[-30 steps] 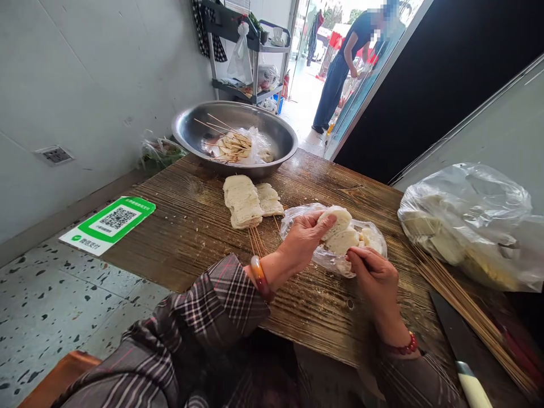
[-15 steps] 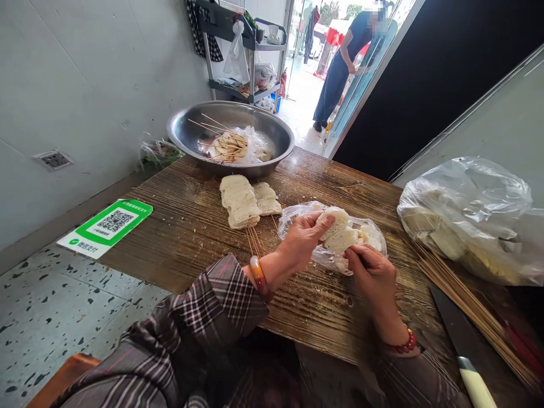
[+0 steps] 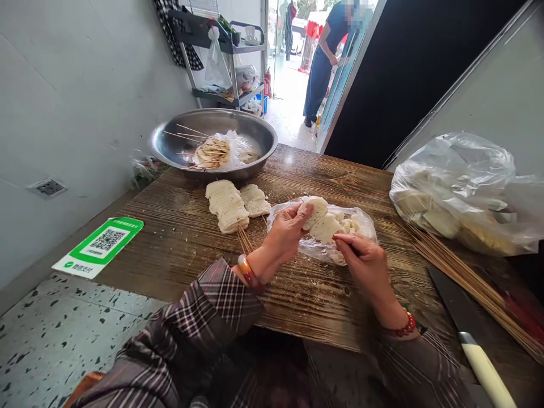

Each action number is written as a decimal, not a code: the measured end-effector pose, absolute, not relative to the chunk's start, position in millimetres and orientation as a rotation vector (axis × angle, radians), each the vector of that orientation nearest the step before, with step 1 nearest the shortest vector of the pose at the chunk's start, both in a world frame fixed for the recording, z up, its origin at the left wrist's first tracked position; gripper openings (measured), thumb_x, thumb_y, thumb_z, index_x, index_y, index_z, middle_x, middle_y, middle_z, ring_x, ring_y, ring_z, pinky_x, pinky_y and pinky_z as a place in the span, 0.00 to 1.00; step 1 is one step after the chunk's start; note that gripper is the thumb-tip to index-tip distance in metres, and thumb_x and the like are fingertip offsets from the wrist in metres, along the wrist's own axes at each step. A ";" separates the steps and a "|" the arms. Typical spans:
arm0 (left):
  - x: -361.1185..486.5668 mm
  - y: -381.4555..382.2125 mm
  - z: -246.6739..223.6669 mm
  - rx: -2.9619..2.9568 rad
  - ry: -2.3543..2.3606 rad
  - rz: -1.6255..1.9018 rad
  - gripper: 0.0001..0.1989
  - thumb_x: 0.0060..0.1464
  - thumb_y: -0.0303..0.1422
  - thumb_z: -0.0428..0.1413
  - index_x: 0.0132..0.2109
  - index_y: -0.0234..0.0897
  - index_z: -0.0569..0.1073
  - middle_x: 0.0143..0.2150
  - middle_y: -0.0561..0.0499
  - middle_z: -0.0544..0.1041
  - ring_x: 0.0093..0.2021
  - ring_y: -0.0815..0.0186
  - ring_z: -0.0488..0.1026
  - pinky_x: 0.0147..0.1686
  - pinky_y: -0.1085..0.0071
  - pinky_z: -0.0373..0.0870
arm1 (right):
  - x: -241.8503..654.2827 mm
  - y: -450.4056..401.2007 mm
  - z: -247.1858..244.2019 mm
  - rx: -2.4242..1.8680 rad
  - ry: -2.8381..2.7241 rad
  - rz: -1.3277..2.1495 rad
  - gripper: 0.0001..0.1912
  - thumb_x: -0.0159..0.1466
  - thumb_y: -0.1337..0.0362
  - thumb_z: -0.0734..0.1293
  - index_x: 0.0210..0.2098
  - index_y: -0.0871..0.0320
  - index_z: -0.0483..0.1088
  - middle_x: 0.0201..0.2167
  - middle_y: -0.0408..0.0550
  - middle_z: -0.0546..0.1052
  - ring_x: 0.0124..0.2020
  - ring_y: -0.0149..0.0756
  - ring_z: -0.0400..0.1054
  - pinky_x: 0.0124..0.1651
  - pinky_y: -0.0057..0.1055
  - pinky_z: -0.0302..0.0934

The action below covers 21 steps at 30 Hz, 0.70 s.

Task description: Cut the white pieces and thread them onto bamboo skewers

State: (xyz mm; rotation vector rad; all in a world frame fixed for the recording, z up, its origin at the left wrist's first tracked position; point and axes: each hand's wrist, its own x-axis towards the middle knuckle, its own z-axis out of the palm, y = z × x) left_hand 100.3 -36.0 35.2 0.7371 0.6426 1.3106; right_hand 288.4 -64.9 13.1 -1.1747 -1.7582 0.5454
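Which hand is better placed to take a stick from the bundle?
Probably the right hand: it is nearer the bundle, on its own side. The left hand is farther, gripping pale slices.

Left of the doorway (image 3: 284, 85) stands a grey shelf cart (image 3: 212, 51) against a pale wall (image 3: 85, 85) with a socket (image 3: 47, 187) low down. Daylight pours through the doorway, glaring on the floor (image 3: 291, 122) there. Right of the doorway, a black panel (image 3: 416, 62) leans diagonally in view. Nearer than the doorway, speckled tiles (image 3: 72, 328) flank the wooden table (image 3: 323, 300).
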 end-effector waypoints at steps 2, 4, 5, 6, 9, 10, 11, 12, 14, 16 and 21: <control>101.5 -36.2 33.8 0.739 0.650 1.295 0.24 0.44 0.48 0.70 0.41 0.32 0.81 0.36 0.46 0.82 0.36 0.64 0.77 0.34 0.71 0.71 | 288.1 -64.7 12.4 -1.166 -1.766 0.525 0.07 0.66 0.63 0.69 0.38 0.54 0.81 0.33 0.46 0.83 0.35 0.36 0.76 0.43 0.33 0.69; 102.9 -36.6 32.5 0.743 0.660 1.277 0.24 0.44 0.48 0.70 0.41 0.33 0.81 0.36 0.46 0.82 0.35 0.64 0.77 0.33 0.72 0.71 | 288.1 -64.2 11.3 -1.163 -1.775 0.498 0.07 0.66 0.63 0.69 0.36 0.54 0.80 0.32 0.45 0.82 0.34 0.36 0.75 0.42 0.33 0.68; 103.8 -37.0 32.0 0.745 0.666 1.270 0.24 0.44 0.48 0.70 0.41 0.33 0.81 0.36 0.46 0.82 0.35 0.64 0.77 0.33 0.73 0.70 | 288.2 -63.9 10.8 -1.160 -1.779 0.485 0.07 0.66 0.63 0.69 0.35 0.55 0.80 0.31 0.45 0.82 0.33 0.36 0.75 0.41 0.33 0.68; 104.7 -37.3 31.4 0.747 0.668 1.266 0.24 0.44 0.48 0.70 0.41 0.33 0.81 0.36 0.46 0.82 0.35 0.64 0.77 0.32 0.73 0.70 | 288.2 -63.7 10.4 -1.157 -1.784 0.473 0.07 0.66 0.64 0.69 0.35 0.55 0.80 0.31 0.45 0.82 0.33 0.36 0.75 0.41 0.33 0.68; 107.5 -38.0 29.7 0.751 0.660 1.261 0.24 0.45 0.48 0.70 0.41 0.33 0.81 0.36 0.47 0.82 0.36 0.64 0.77 0.33 0.72 0.71 | 288.0 -63.0 9.9 -1.149 -1.798 0.445 0.07 0.66 0.64 0.68 0.34 0.55 0.79 0.31 0.45 0.82 0.33 0.36 0.75 0.40 0.33 0.68; 108.2 -37.8 29.2 0.753 0.658 1.258 0.23 0.45 0.48 0.70 0.41 0.33 0.81 0.36 0.47 0.82 0.37 0.63 0.78 0.34 0.72 0.71 | 287.7 -62.8 9.9 -1.149 -1.802 0.436 0.07 0.66 0.64 0.68 0.34 0.55 0.79 0.31 0.45 0.82 0.33 0.36 0.75 0.40 0.33 0.68; 108.5 -37.5 28.7 0.757 0.659 1.253 0.24 0.45 0.48 0.70 0.41 0.33 0.81 0.37 0.46 0.82 0.37 0.62 0.78 0.35 0.71 0.72 | 287.5 -62.5 10.0 -1.152 -1.803 0.427 0.07 0.66 0.64 0.68 0.34 0.55 0.79 0.31 0.45 0.82 0.34 0.36 0.75 0.40 0.34 0.68; 108.4 -36.9 28.3 0.763 0.662 1.246 0.24 0.45 0.48 0.70 0.41 0.34 0.81 0.37 0.46 0.82 0.38 0.62 0.78 0.36 0.71 0.72 | 287.3 -62.2 10.2 -1.155 -1.801 0.418 0.07 0.66 0.64 0.68 0.34 0.55 0.79 0.31 0.45 0.82 0.34 0.37 0.75 0.40 0.34 0.68; 106.8 -34.9 28.2 0.792 0.667 1.227 0.24 0.45 0.49 0.69 0.42 0.34 0.80 0.39 0.46 0.82 0.40 0.61 0.78 0.36 0.70 0.72 | 287.7 -61.6 11.2 -1.160 -1.791 0.405 0.07 0.66 0.64 0.68 0.33 0.55 0.79 0.31 0.45 0.82 0.33 0.37 0.75 0.40 0.35 0.67; 103.2 -32.2 29.5 0.832 0.678 1.212 0.25 0.47 0.49 0.68 0.45 0.35 0.80 0.42 0.46 0.82 0.41 0.62 0.78 0.37 0.71 0.73 | 289.9 -60.8 13.5 -1.168 -1.764 0.399 0.07 0.65 0.64 0.68 0.33 0.54 0.79 0.31 0.45 0.82 0.33 0.37 0.75 0.40 0.35 0.67; 89.5 -25.3 35.6 0.954 0.774 1.239 0.24 0.51 0.48 0.66 0.49 0.36 0.77 0.44 0.46 0.81 0.40 0.65 0.79 0.45 0.67 0.75 | 303.0 -58.9 23.2 -1.243 -1.546 0.372 0.07 0.64 0.62 0.69 0.32 0.55 0.79 0.27 0.44 0.80 0.28 0.34 0.72 0.34 0.33 0.65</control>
